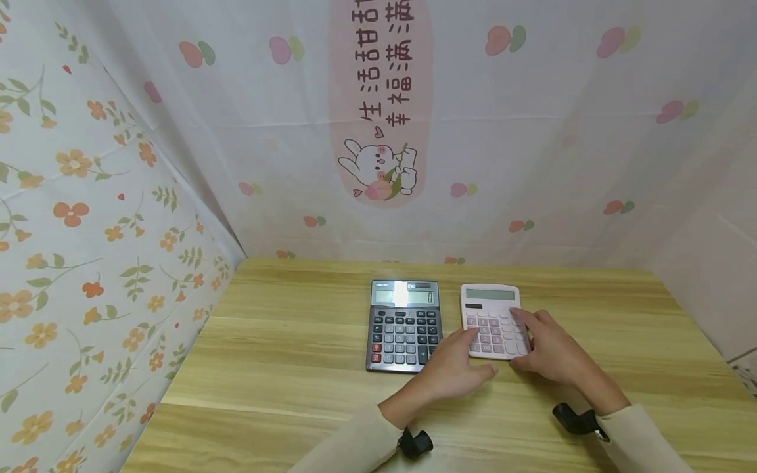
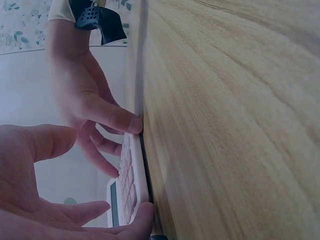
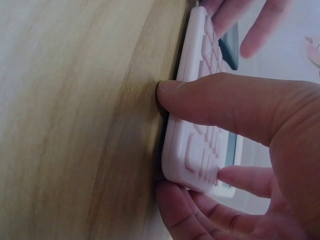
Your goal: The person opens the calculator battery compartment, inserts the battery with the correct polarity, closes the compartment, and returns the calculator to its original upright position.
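A pale pink calculator [image 1: 489, 293] lies on the wooden table, its blank display facing the back. My right hand [image 1: 556, 351] grips its right front corner; in the right wrist view, the thumb [image 3: 200, 97] presses the front edge and curled fingers sit along the right side. My left hand [image 1: 455, 368] reaches to its left edge. The left wrist view shows that hand's fingers [image 2: 90, 212] extended, one fingertip against the calculator's corner, thumb held apart. Just left of it is a dark grey calculator [image 1: 405, 312], showing a 0; the left hand overlaps its front right corner.
The light wooden table [image 1: 266, 368] ends at a patterned white cloth [image 1: 532, 151] at the back. A floral cloth [image 1: 77, 263] hangs along the left side. Both wrists wear black camera mounts [image 1: 415, 444].
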A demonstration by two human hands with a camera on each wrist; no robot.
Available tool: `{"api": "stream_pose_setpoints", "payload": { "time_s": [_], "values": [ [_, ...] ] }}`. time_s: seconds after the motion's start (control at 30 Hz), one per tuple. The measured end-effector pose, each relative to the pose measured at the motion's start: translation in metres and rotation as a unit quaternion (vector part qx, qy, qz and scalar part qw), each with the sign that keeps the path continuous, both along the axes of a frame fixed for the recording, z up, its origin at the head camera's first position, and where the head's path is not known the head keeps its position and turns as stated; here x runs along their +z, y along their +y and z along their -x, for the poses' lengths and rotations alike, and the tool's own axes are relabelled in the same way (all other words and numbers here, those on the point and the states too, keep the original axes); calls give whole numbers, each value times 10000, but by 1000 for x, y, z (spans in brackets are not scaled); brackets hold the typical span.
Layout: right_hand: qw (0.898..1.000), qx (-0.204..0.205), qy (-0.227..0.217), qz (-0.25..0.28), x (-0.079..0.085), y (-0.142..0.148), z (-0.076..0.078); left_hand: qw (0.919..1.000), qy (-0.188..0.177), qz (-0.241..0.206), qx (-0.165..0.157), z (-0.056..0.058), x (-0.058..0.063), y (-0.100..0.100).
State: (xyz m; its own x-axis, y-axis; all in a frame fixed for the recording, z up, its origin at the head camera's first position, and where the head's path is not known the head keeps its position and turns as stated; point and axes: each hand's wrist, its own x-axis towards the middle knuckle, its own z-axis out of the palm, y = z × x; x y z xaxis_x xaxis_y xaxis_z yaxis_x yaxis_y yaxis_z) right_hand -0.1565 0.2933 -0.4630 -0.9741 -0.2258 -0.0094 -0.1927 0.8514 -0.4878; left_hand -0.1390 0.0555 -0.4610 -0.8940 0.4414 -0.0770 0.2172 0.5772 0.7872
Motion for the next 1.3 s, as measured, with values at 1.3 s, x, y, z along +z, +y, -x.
{"api": "stream_pose_setpoints", "payload": {
  "time_s": [1.3],
  "values": [
    [9998, 93, -187, 34, 5, 0, -2, 9999, -47, 152, 1, -3, 7, -3]
  ]
}}
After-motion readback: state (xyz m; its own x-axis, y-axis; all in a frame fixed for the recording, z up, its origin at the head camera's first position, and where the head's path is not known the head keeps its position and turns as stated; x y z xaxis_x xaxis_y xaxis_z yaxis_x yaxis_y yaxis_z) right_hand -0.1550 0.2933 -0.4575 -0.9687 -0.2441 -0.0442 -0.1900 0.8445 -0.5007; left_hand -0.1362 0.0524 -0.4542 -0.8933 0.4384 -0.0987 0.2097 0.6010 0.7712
